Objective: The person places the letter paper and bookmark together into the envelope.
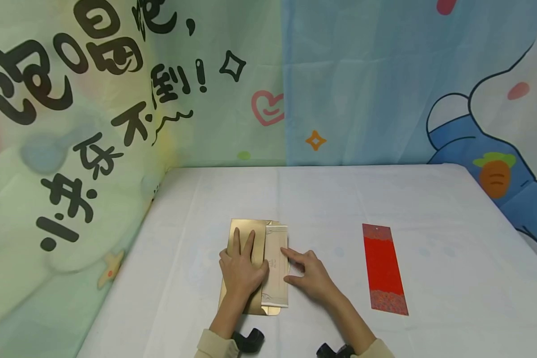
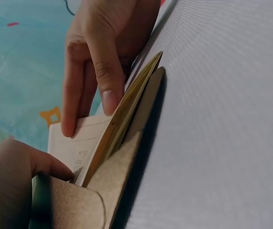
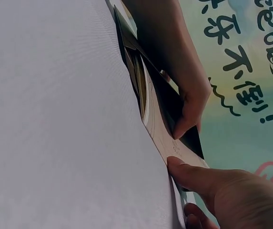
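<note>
A gold paper envelope (image 1: 259, 233) lies on the white table, with a cream booklet (image 1: 276, 293) partly out of its right side. My left hand (image 1: 242, 271) rests on the envelope with fingers spread and straight, its thumb at the edge beside the booklet. In the right wrist view, that cover edge (image 3: 167, 102) stands raised and shows a dark inside. My right hand (image 1: 313, 278) holds the booklet's right edge with thumb and bent forefinger. The left wrist view shows golden layers (image 2: 122, 124) along the booklet's side.
A red paper strip (image 1: 385, 271) with speckled ends lies flat to the right of the hands. Black wrist mounts (image 1: 249, 341) sit by the sleeves. Printed cloths (image 1: 367, 84) hang behind and left of the white tabletop (image 1: 322, 199).
</note>
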Available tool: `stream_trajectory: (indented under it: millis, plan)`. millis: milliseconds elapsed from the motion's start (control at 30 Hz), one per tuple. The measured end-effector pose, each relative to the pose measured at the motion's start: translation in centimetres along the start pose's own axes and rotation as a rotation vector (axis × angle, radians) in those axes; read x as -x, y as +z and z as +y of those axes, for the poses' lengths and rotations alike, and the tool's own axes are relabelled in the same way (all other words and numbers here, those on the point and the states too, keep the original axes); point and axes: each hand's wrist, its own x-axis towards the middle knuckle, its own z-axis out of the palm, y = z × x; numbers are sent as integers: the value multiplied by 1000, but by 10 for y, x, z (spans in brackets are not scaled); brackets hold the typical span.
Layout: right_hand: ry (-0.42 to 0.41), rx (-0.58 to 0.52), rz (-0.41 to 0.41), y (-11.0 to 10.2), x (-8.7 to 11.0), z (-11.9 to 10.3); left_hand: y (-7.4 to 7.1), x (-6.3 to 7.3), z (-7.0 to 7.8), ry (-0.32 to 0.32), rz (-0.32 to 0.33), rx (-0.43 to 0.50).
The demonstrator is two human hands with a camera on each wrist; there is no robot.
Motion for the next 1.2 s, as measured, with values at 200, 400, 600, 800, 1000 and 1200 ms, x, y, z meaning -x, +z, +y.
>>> stream_trajectory:
  millis: [200,400,600,800,1000,1200]
  plan:
    - [-58,26,-14,7,-3,-2,0,-1,-3,15,8,-33]
    - [-166,135,-33,11,-4,-5,0,0,-3,21,16,-27]
    - [-193,169,-21,11,-5,-5,0,1,-3,12,2,-30]
    - [-228,216,-30,14,-9,-4,2,2,-1,25,12,-36]
    - [-208,201,-64,13,-7,-4,4,5,1,33,13,-59]
    - [-226,224,-75,14,-12,-5,3,3,0,58,41,-76]
